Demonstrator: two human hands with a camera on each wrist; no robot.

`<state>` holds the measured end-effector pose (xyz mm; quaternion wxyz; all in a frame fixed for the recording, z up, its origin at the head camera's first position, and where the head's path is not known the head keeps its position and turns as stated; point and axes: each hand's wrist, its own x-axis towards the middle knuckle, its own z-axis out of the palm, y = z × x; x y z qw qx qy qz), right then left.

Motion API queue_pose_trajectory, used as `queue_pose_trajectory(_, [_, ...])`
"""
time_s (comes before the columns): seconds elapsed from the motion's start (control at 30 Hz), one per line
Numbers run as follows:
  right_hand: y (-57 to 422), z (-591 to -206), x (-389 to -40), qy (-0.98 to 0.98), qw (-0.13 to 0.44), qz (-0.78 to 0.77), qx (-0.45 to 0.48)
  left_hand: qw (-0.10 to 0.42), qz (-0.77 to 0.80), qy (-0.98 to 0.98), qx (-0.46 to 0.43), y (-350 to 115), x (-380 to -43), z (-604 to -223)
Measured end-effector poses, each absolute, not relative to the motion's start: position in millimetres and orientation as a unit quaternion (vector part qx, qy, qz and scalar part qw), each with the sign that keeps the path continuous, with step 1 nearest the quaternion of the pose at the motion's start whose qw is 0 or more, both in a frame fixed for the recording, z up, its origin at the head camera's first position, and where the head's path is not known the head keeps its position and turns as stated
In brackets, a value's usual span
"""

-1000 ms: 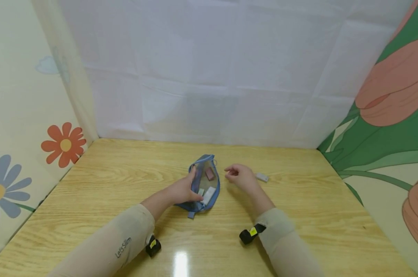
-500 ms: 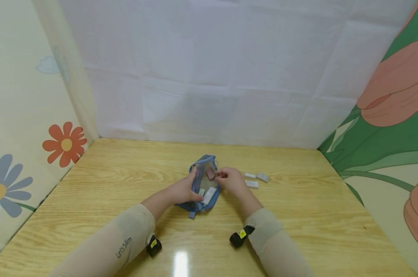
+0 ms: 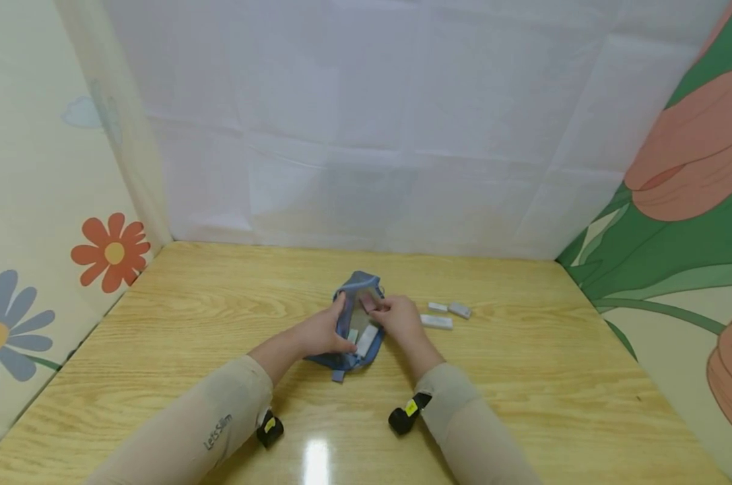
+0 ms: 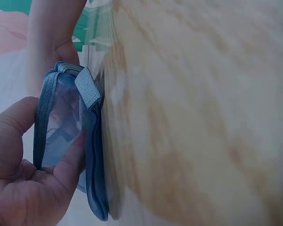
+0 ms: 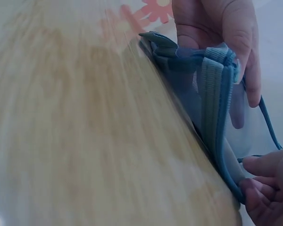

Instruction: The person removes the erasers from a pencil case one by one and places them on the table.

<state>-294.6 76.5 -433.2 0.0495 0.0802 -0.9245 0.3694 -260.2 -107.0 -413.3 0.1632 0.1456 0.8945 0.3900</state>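
A blue mesh zip pouch [image 3: 372, 351] lies on the table with its mouth wide. My left hand [image 3: 322, 332] holds it from the left side, thumb and fingers spread at the mouth; some fingers show through the mesh in the right wrist view. Inside are a pink block [image 3: 366, 300], a white block [image 3: 367, 341] and a small pale-green piece [image 3: 353, 335]. My right hand [image 3: 402, 322] is at the pouch's right rim, thumb and fingertips drawn together beside the pink block. I cannot tell whether they pinch the block or the rim.
Right of the right hand, two white blocks [image 3: 436, 322] [image 3: 437, 307] and a greyish block [image 3: 459, 310] lie on the wooden table [image 3: 523, 364]. A white cloth [image 3: 366, 135] hangs behind it. Floral panels stand on both sides.
My right hand has moved left from beside the pouch to its rim and mouth, uncovering the white blocks on the table. The left hand stays on the pouch.
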Motion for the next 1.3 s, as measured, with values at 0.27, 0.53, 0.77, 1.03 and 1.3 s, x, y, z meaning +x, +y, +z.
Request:
queue_pose_trajectory(0.27, [69.7, -440.1, -297.4, -0.938, 0.084, 0.329, 0.071, 0.171, 0.378, 0.899, 0.141, -106.2, -261.3, -413.6])
queue_pose_trajectory(0.53, [66.0, -443.1, -299.4, -0.947, 0.106, 0.295, 0.070, 0.166, 0.371, 0.902, 0.147, -105.2, -261.1, -414.2])
queue_pose_trajectory(0.77, [69.9, -444.3, -301.2, -0.946, 0.092, 0.293, 0.105, 0.170, 0.374, 0.900, 0.145, -105.8, -261.4, -414.3])
queue_pose_trajectory(1.03, [76.7, -436.0, -300.2, -0.947, 0.017, 0.298, 0.119, 0.180, 0.373, 0.899, 0.141, -106.6, -262.5, -413.4])
queue_pose_trajectory(1.3, [80.0, -438.1, -302.8, -0.945, 0.007, 0.309, 0.110, 0.182, 0.368, 0.900, 0.145, -107.7, -262.4, -413.5])
